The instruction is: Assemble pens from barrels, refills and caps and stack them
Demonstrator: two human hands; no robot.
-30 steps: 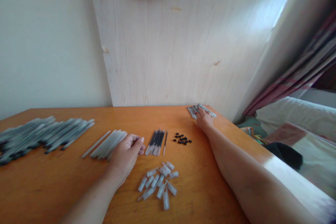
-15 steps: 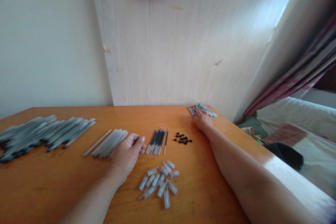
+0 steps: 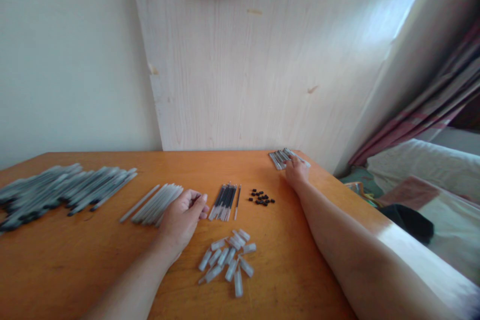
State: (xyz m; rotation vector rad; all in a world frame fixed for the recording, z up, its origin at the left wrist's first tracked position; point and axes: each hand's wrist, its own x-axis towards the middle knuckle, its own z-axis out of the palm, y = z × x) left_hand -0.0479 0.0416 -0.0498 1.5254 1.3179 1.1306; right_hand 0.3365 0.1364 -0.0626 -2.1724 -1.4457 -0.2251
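Right hand (image 3: 297, 174) is at the pens (image 3: 276, 159), desk's (image 3: 285, 265) far-right corner; can't tell its grip. Left hand (image 3: 183, 210) curled closed, seemingly empty. Refills (image 3: 226, 200) lined up separately, probably for easy picking.

On the orange-brown table (image 3: 292, 270), the left hand (image 3: 186, 211) rests with curled fingers beside a row of pale tubes (image 3: 152, 210), while the right hand (image 3: 297, 174) reaches to a row of slim pens (image 3: 276, 159) at the far right corner, its fingertips too blurred to read. Between the hands lie dark refills (image 3: 224, 202) and small black plugs (image 3: 261, 198), with clear caps (image 3: 230, 270) scattered nearer the viewer. Black-tipped pens (image 3: 95, 190) heap at far left; a reddish curtain (image 3: 405, 122) hangs at right.
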